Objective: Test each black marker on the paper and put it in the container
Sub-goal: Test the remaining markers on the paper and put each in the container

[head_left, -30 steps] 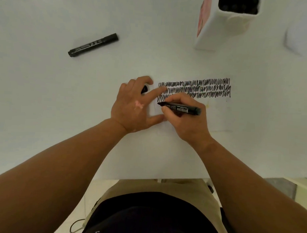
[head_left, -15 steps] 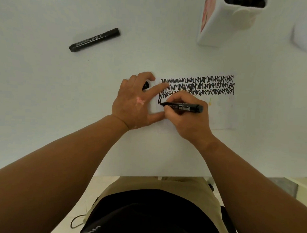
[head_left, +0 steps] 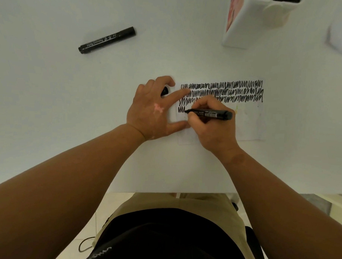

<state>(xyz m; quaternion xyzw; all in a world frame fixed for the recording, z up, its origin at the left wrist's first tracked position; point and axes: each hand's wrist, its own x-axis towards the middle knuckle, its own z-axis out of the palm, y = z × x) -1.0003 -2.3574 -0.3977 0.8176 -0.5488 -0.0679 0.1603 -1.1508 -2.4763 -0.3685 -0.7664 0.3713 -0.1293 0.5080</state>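
Black zigzag lines (head_left: pixel 235 91) fill the far part of the paper (head_left: pixel 247 128), which lies flat on the white table (head_left: pixel 51 90). The right hand (head_left: pixel 214 129) rests on the paper's near half, its fingers and thumb curled round an uncapped black marker (head_left: pixel 211 113). The marker's tip touches the paper at the left end of the lowest, barely begun row, and its barrel lies nearly level, pointing toward the paper's right side. The left hand (head_left: pixel 151 111) sits at the paper's left edge. Its forefinger and thumb are stretched out and press down on the sheet, while its other fingers are curled over a small black cap (head_left: pixel 165 90), of which only the end shows. A second black marker (head_left: pixel 107 40), with its cap on, lies alone on the table well beyond the paper's far left corner, apart from both hands. The white container (head_left: pixel 245 25) stands beyond the paper's far right part, cut off at the top of the view; dark marker ends show in its mouth.
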